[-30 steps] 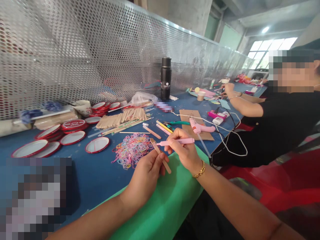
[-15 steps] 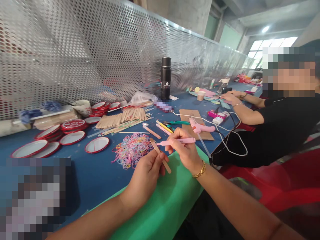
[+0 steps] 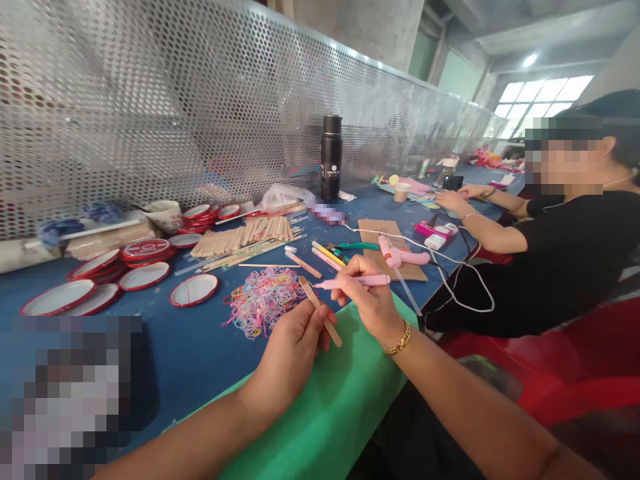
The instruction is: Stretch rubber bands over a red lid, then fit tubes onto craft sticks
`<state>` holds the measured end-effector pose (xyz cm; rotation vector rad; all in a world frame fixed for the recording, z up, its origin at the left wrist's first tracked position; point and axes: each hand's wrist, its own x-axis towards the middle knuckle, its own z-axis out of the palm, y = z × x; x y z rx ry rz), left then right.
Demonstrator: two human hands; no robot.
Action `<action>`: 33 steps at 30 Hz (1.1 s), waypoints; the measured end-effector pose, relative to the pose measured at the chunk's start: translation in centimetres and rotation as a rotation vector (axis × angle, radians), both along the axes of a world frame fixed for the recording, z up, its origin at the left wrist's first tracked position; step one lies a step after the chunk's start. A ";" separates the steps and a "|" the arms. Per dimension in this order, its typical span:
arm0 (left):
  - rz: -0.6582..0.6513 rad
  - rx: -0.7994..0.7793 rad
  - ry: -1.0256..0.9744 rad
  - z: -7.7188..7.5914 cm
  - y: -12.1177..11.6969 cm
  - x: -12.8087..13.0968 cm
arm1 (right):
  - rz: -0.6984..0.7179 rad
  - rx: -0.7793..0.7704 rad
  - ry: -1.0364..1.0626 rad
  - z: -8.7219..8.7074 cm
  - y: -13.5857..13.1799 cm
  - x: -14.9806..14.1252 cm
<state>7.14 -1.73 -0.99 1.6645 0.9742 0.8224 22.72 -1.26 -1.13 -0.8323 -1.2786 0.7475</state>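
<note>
A wooden craft stick [image 3: 331, 331] is pinched between the thumb and fingers of my left hand [image 3: 299, 337], slanting up to the left. My right hand [image 3: 367, 297], with a gold bracelet at the wrist, grips a pink marker pen [image 3: 373, 280]. The marker's tip points left and lies at or very near the stick's upper part; whether they touch I cannot tell. Under both hands spreads a green sheet [image 3: 300, 427]. Just beyond my left hand is a tangled heap of coloured elastic bands [image 3: 265, 300]. More markers [image 3: 304, 264] lie behind my hands.
Jar lids [image 3: 194, 291] and a pile of craft sticks [image 3: 220, 243] lie left. A black bottle [image 3: 331, 160] stands by the perforated metal screen [image 3: 225, 100]. To the right are a pink glue gun [image 3: 403, 255] on cardboard, a white cable [image 3: 470, 307] and a seated co-worker [image 3: 575, 260].
My hands, the stick and the marker have hardly moved. The co-worker's hands have come down to the table, and their head has turned and shifted slightly.
</note>
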 end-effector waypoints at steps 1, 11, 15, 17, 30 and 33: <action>-0.001 0.000 0.001 0.0 0.0 0.0 | -0.002 0.009 0.007 0.0 0.0 0.0; -0.004 0.010 0.012 0.1 0.1 0.0 | 0.006 0.019 0.011 0.1 0.0 0.0; -0.008 0.014 0.015 0.1 0.1 0.0 | 0.042 0.030 -0.012 0.1 0.0 -0.1; -0.010 0.007 0.014 0.1 0.1 0.0 | 0.042 0.022 -0.033 0.1 0.0 -0.1; -0.011 -0.001 -0.004 0.0 0.1 0.0 | 0.014 -0.010 0.034 -0.2 0.2 -0.1; -0.009 0.002 -0.007 -0.1 0.0 -0.1 | 0.026 -0.006 0.026 -0.2 0.1 -0.1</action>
